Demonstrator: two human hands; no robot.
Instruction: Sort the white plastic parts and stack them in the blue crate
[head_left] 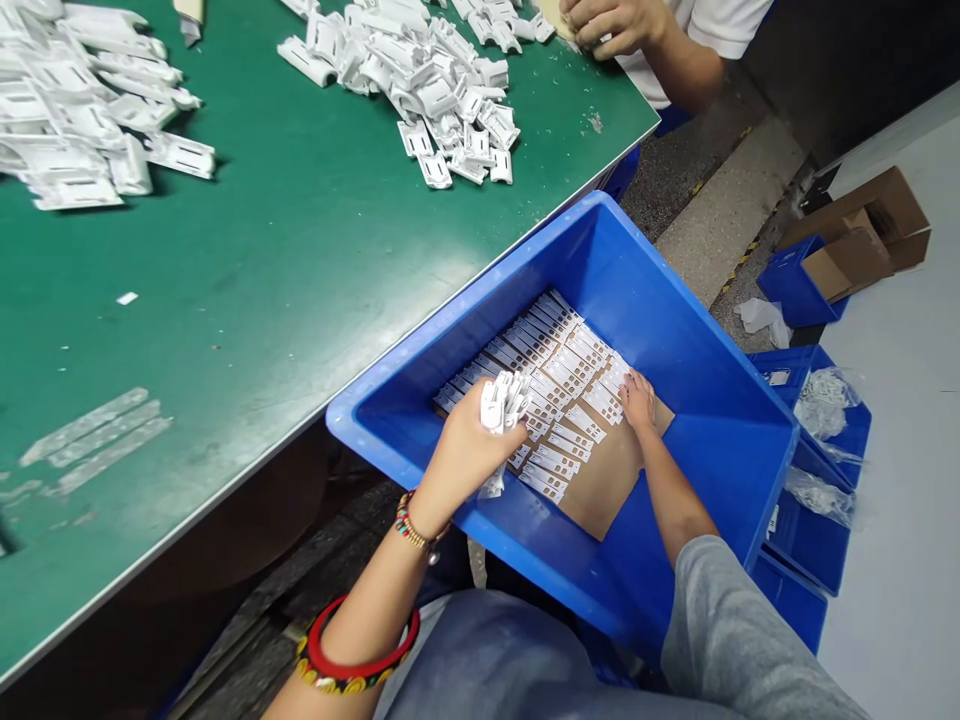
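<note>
My left hand [469, 445] is inside a blue plastic crate [622, 250], gripping a bundle of white plastic strips [502, 402] with a loose end hanging below it. My right hand [637, 402] rests on the far end of neat overlapping rows of white perforated strips [547, 375], its fingers close together and nothing visible in them. The rows lie on a brown cardboard sheet [600, 480] on the crate's floor. Beaded bracelets and a red bangle circle my left wrist and forearm.
A green-topped workbench [247, 270] with a metal edge runs beside the crate, holding heaps of white plastic parts [427, 90]. A co-worker's hands [611, 22] work at its far edge. Smaller blue bins [810, 530] with plastic bags and a cardboard box [862, 235] stand at right.
</note>
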